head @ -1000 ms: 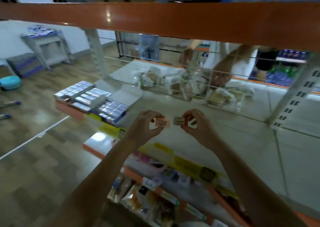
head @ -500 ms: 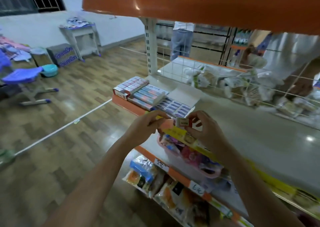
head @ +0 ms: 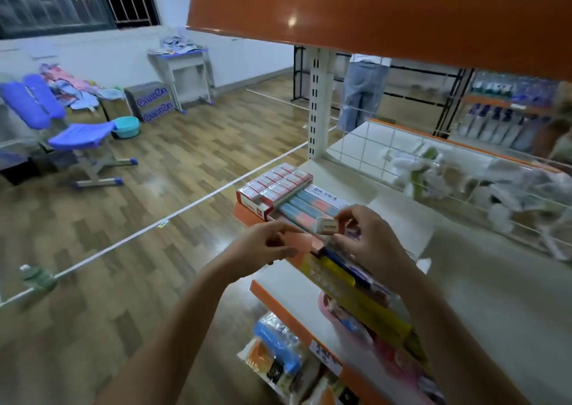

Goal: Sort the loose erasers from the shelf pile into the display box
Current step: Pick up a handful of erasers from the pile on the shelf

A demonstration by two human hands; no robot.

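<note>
My right hand (head: 368, 243) pinches a white eraser with a red-orange sleeve (head: 327, 225) just above the front of the shelf. Close to its left, my left hand (head: 263, 249) has its fingers curled on a pinkish-orange eraser (head: 298, 240), which is blurred. Just beyond the hands, at the shelf's left end, stands the red-and-white display box (head: 254, 207), with rows of wrapped erasers (head: 280, 181) in it. To its right lies a second box of blue and pink erasers (head: 305, 208), partly hidden by my hands.
A wire grid (head: 390, 153) divides the white shelf (head: 483, 280) from bagged goods (head: 464, 181) on the far side. An orange upper shelf (head: 371, 23) hangs overhead. Snack packs (head: 278, 361) fill the lower shelf. A person in jeans (head: 362, 95) stands beyond; a blue chair (head: 74, 135) is on the floor.
The view has swung left, and both hands have moved left along the shelf to the eraser boxes. Each hand still holds its eraser.
</note>
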